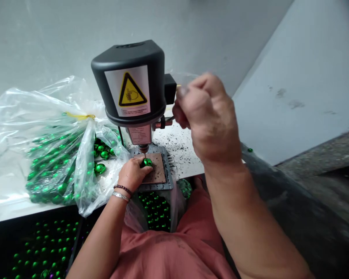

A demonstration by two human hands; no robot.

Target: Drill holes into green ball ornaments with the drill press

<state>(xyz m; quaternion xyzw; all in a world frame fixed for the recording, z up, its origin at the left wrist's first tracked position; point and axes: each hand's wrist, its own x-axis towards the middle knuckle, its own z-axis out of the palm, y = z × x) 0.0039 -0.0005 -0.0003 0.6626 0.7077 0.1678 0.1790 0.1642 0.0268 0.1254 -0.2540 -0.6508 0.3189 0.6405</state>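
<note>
A black-topped drill press (130, 85) with a yellow warning label stands on the white table. Under its bit, a shiny green ball (147, 162) rests on a brown board (158, 172) over the grey metal base. My left hand (133, 172) pinches that ball from the left side, thumb and finger around it. The bit's tip meets the top of the ball. On the right of the press, my right hand (205, 106) is raised and closed around the end of the feed lever (170, 118); its fingers cover most of the lever.
A clear plastic bag (85, 166) tied with yellow string holds several green balls at the left. Loose green balls (100, 168) lie beside it. Dark shavings are scattered behind the base. More green balls (155, 211) show below the table edge, and a black tray of them at lower left.
</note>
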